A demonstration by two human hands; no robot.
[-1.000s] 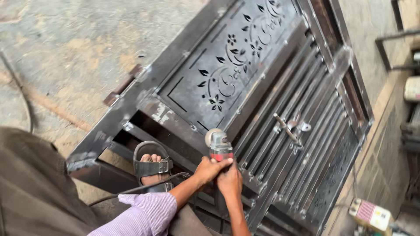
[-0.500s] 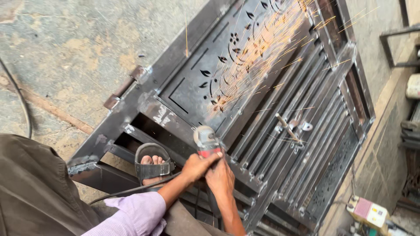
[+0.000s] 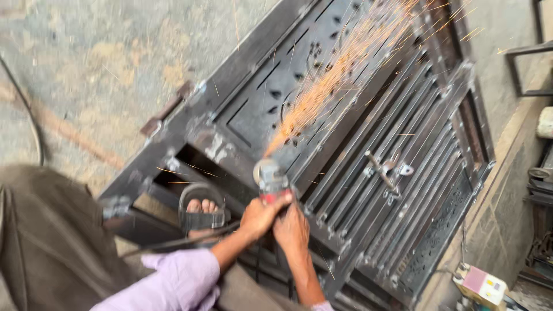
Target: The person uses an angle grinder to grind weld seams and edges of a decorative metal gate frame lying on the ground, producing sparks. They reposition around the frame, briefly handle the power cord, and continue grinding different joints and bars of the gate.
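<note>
My left hand (image 3: 259, 216) and my right hand (image 3: 292, 229) both grip a red and grey angle grinder (image 3: 269, 178). Its disc presses on a bar of a dark steel gate (image 3: 368, 115) that lies flat on the ground. A stream of orange sparks (image 3: 334, 80) flies up and to the right over the gate's cut-out flower panel. A latch (image 3: 387, 173) sits on the vertical bars to the right of my hands. My sandalled foot (image 3: 201, 212) stands in an opening of the gate frame, just left of my hands. The grinder's cable (image 3: 173, 245) runs under my left forearm.
Rough concrete floor (image 3: 86, 63) spreads to the left, with a thin cable (image 3: 31, 115) across it. A low wall (image 3: 512, 190) borders the gate on the right. A small white and pink box-shaped machine (image 3: 481, 285) stands at the bottom right. A metal frame (image 3: 527, 52) stands top right.
The grinder has met the gate bar and sparks have grown from a few streaks to a dense stream. My hands shifted slightly left with the tool.
</note>
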